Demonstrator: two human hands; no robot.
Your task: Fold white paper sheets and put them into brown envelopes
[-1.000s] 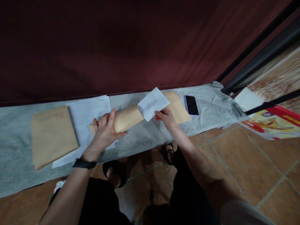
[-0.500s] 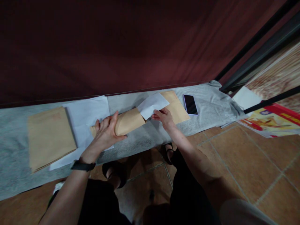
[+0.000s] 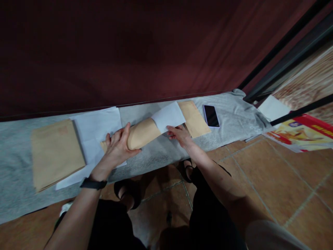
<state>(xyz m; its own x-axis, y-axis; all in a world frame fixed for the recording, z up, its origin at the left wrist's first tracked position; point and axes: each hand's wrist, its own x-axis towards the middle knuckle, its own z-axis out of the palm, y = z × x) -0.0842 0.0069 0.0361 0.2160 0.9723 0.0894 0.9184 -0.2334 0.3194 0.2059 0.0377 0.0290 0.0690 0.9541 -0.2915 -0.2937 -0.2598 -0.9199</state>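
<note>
My left hand is wrapped round a brown envelope that bulges open like a tube above the grey cloth. My right hand pinches the near edge of a folded white sheet whose left part sits at the envelope's open mouth. A black band is on my left wrist. How far the sheet reaches inside the envelope is hidden.
A stack of brown envelopes lies at the left, white sheets beside it. More brown envelopes and a black phone lie at the right. A dark red curtain hangs behind. Printed papers lie on the tiled floor.
The white sheet has dropped lower and slid left toward the envelope's mouth, and my right hand has followed it. My left hand has kept its hold on the envelope.
</note>
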